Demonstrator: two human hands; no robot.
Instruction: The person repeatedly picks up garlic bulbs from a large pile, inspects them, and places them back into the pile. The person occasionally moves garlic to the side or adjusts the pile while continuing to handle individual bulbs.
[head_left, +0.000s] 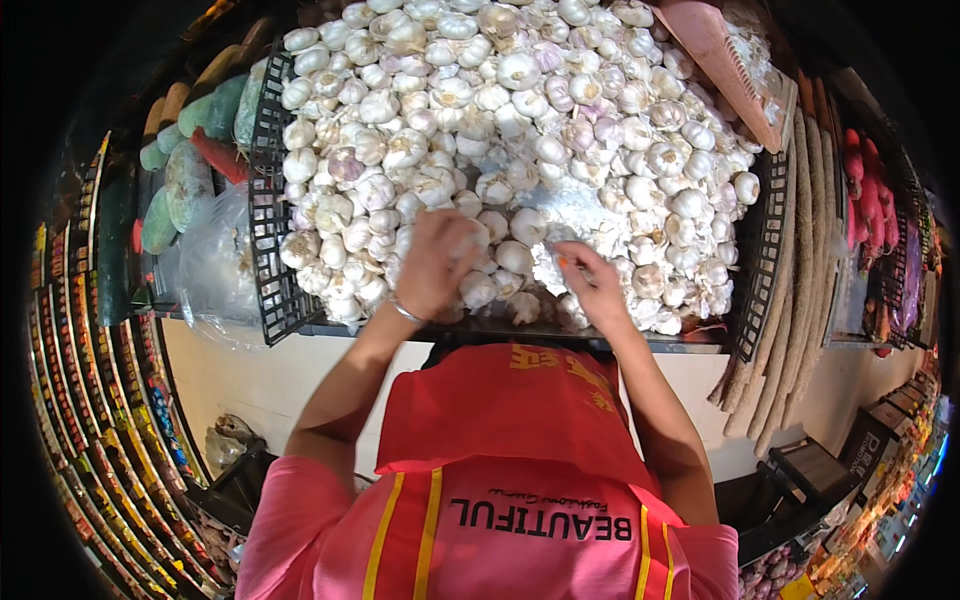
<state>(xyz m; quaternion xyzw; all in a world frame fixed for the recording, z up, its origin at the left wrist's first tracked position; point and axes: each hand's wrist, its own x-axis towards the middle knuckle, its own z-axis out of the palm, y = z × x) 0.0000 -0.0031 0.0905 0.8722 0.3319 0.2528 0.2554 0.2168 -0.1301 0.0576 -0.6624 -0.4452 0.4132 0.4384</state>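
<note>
A large heap of garlic bulbs (405, 147) fills the display in front of me, between two black plastic lattice dividers. My left hand (436, 266), blurred, reaches over bulbs at the near part of the heap; its fingers curl round what looks like a pale bulb, though I cannot tell whether it grips it. To its right, my right hand (592, 279) pinches white papery garlic skins (549, 268) between thumb and fingers. Loose skins (574, 214) lie just beyond it among the bulbs. A few bulbs (514, 256) sit between the two hands.
The left black divider (271, 202) borders winter melons (187, 184) and a clear plastic bag (217, 262). Past the right divider (765, 255) lie long brown yams (799, 247) and red radishes (870, 195). A pinkish toothed board (720, 71) leans at the heap's upper right.
</note>
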